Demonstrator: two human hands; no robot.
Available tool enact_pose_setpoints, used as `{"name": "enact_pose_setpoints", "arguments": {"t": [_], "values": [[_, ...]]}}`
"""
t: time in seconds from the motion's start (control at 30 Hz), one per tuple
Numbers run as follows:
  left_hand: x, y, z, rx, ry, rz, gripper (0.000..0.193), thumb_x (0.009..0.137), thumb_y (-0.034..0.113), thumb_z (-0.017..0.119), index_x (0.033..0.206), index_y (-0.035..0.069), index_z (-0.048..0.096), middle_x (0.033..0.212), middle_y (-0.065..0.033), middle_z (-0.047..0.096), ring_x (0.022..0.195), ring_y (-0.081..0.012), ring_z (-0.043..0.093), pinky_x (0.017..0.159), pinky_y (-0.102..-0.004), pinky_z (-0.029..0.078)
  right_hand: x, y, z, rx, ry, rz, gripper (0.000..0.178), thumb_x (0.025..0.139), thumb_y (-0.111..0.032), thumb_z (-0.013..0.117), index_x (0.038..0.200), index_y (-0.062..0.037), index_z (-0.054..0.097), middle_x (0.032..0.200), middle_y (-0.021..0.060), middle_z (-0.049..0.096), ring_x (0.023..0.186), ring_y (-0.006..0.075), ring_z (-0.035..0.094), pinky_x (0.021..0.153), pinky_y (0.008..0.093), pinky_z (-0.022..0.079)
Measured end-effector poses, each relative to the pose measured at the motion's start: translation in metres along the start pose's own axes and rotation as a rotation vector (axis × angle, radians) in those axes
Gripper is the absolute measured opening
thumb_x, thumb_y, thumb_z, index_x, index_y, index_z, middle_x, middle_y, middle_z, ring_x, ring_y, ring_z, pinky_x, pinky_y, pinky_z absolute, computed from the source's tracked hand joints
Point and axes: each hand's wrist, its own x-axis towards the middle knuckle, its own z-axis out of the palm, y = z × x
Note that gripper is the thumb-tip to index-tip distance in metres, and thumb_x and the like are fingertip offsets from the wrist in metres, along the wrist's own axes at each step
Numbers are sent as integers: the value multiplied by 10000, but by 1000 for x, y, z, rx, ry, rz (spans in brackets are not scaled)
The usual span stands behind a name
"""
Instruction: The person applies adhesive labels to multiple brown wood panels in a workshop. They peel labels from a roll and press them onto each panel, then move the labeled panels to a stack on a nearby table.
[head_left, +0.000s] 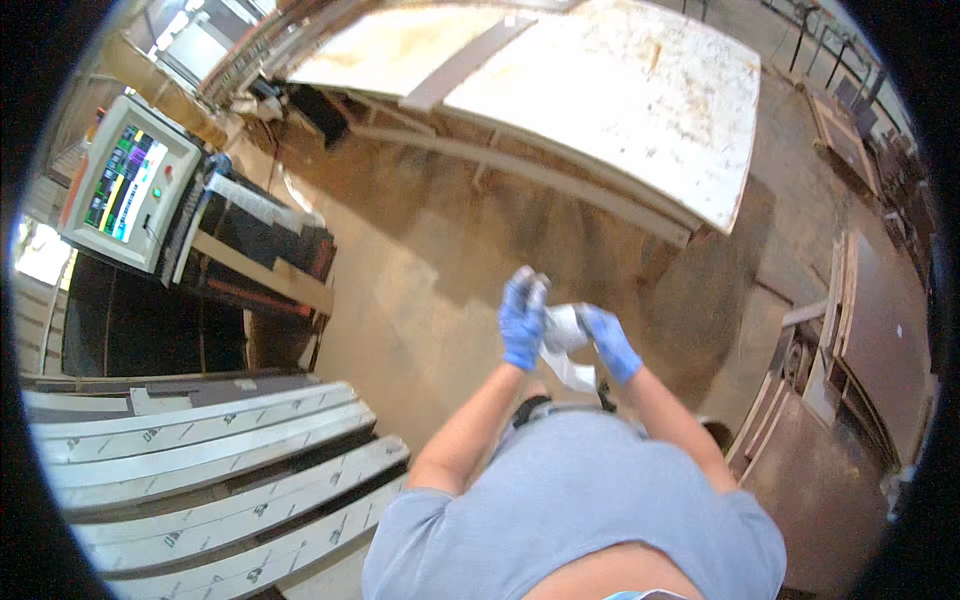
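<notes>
My blue-gloved left fingers (514, 300): blurred, can't tell | my blue-gloved right fingers (596, 323): pinching round white roll (566, 327) | I'd keep its dangling strip (570, 373) untwisted

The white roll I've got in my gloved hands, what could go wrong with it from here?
The loose strip hanging off the white roll might twist, crease or catch on your clothing, which is close by. The roll could also slip and drop to the floor, since only your left hand and right hand appear near enough to support it.
</notes>
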Motion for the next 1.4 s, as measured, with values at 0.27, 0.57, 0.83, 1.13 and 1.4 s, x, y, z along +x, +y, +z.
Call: {"name": "enact_pose_setpoints", "arguments": {"t": [0.27, 0.57, 0.83, 1.13, 1.4], "values": [[99, 51, -133, 108, 385, 169, 293, 915, 157, 536, 1180, 47, 481, 1066, -99, 601, 963, -141, 570, 731, -232, 496, 133, -18, 146, 9, -292, 71, 473, 939, -396, 439, 1148, 9, 570, 1082, 73, 609, 987, 140, 542, 908, 307, 410], [255, 9, -227, 271, 584, 238, 267, 910, 137, 542, 1151, 32, 499, 1068, -103, 595, 964, -143, 567, 840, -267, 463, 307, -22, 223, -69, -493, 129, 430, 846, -245, 623, 1152, 46, 539, 1073, 96, 602, 985, 157, 544, 887, 310, 422], [421, 5, -279, 474, 682, 202, 251, 883, 145, 572, 1102, 23, 553, 1041, -51, 587, 962, -142, 539, 855, -279, 439, 499, -57, 272, -123, -434, 121, 346, 846, -154, 604, 1135, 31, 558, 993, 85, 630, 897, 133, 573, 835, 287, 460], [529, -4, -375, -270, 421, -596, 264, 902, 275, 550, 1069, 72, 576, 914, -8, 617, 788, -105, 590, 723, -241, 492, 675, -61, 364, -249, -608, 97, 355, 866, -155, 575, 1163, 36, 539, 1041, 91, 615, 956, 142, 552, 878, 297, 441], [697, -13, -523, -321, 612, -218, 259, 886, 219, 586, 1077, 45, 573, 961, -15, 605, 852, -102, 574, 766, -255, 483, 821, -67, 508, -269, -763, 151, 441, 841, -213, 607, 1200, 29, 520, 1082, 95, 599, 991, 150, 545, 902, 302, 431]]}}
